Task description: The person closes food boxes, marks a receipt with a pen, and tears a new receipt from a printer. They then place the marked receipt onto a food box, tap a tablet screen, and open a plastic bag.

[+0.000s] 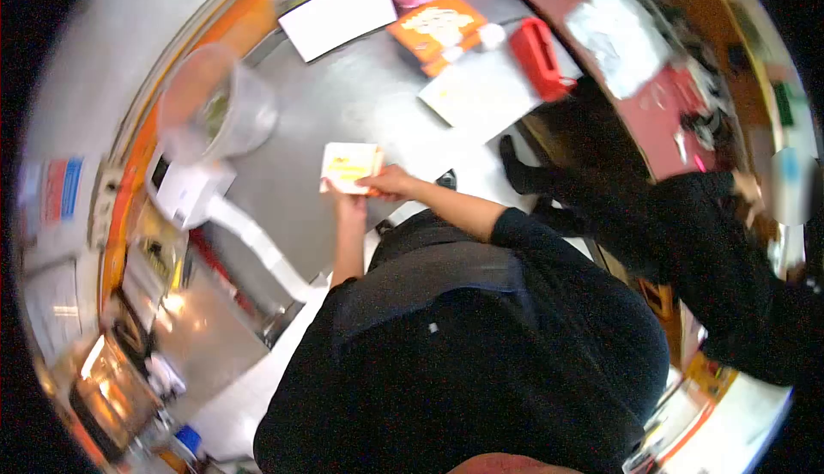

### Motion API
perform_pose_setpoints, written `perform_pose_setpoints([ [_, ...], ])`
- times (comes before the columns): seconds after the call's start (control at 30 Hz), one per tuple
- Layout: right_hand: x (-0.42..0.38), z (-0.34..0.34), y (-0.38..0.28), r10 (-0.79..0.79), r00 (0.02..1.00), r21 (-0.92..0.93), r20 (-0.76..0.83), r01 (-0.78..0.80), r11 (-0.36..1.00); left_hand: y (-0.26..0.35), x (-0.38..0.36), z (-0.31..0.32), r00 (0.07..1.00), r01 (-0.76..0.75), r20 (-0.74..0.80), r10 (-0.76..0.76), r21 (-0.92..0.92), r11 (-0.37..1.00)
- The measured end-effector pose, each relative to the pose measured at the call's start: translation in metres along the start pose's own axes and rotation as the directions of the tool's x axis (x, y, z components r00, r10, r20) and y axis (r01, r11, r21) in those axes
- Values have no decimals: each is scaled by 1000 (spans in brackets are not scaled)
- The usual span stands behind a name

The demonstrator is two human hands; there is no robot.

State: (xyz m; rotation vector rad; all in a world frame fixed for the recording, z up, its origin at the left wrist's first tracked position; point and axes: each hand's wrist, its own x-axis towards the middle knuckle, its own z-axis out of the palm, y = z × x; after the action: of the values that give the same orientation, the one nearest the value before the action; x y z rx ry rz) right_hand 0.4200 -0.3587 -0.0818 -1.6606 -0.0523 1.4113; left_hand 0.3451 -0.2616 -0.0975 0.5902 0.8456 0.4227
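My left hand (345, 203) is closed on the lower left edge of a small white box (348, 163) with yellow and orange print. At the box's lower right corner, my right hand (390, 182) grips it too, fingers bent around the orange side. Both hands hold the box in front of my body, over the near part of a grey metal counter (300, 114). The undersides of my fingers are hidden by the box.
A clear plastic bucket (249, 114) stands left on the counter, near a white machine (184, 195) trailing a long paper strip (257, 242). Further back are a white panel (339, 15), an orange box (442, 24) and a red object (539, 58). A person in black (721, 259) is at right.
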Motion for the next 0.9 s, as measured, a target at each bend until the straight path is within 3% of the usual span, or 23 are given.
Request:
perform_pose_setpoints([
  [0.07, -15, -6, -12, 39, 998, -31, 44, -37, 999, -10, 20, -20, 992, 105, -68, -106, -24, 994],
  [0.13, -13, -6, -10, 80, 996, -39, 34, -78, 996, -9, 16, -21, 993, 95, -81, -92, 45, 994],
  [0.3, -14, -9, -10, 125, 974, 90, 190, -144, 985, 1, 1, 0, 982, 145, -134, -132, 98, 985],
  [0.37, 17, -5, 12, 138, 971, 26, 194, -145, 989, -5, 10, -13, 998, 30, 44, -34, 80, 996],
  [0.4, 11, -6, 8, 114, 973, 30, 203, -123, 992, -8, 16, -19, 997, 66, -31, -64, 76, 995],
  [0.47, 1, -10, 3, 97, 976, 16, 196, -102, 995, -9, 23, -29, 1000, 21, 4, -22, 200, 980],
  [0.5, 0, -9, 3, 109, 976, 1, 187, -111, 994, 4, 4, -18, 998, 38, -57, -23, 293, 955],
  [0.53, 7, -4, 9, 71, 983, 42, 169, -79, 996, -4, 37, -48, 990, -35, -118, 81, 349, 936],
  [0.57, 15, -2, 18, 33, 988, 80, 151, -46, 996, 3, 21, -26, 924, -84, -230, 304, 655, 751],
  [0.6, 2, -3, 13, 6, 983, 158, 185, -36, 987, 12, 2, -4, 804, -50, -242, 543, 882, 468],
  [0.67, -13, 0, 6, 12, 980, 253, 201, -64, 965, 7, 20, -25, 739, -186, 37, 672, 971, 151],
  [0.7, -10, 8, 8, 55, 981, 277, 187, -106, 955, 7, 26, -38, 754, -203, 55, 654, 967, 153],
  [0.73, -9, 14, 11, 57, 982, 290, 180, -109, 951, 6, 34, -48, 930, -214, -30, 366, 764, 609],
  [0.77, -6, 16, 13, 58, 983, 307, 173, -109, 946, 2, 40, -49, 999, -33, 37, 19, 416, 909],
  [0.8, -8, 15, 15, 58, 988, 328, 143, -103, 939, -3, 43, -46, 998, -20, 62, -7, 424, 905],
  [0.87, -16, 16, 9, 96, 981, 348, 166, -150, 925, -7, 45, -39, 973, 49, -215, 85, 549, 834],
  [0.9, -22, 14, 7, 99, 983, 359, 158, -150, 921, -8, 42, -34, 969, 54, -230, 84, 533, 844],
])
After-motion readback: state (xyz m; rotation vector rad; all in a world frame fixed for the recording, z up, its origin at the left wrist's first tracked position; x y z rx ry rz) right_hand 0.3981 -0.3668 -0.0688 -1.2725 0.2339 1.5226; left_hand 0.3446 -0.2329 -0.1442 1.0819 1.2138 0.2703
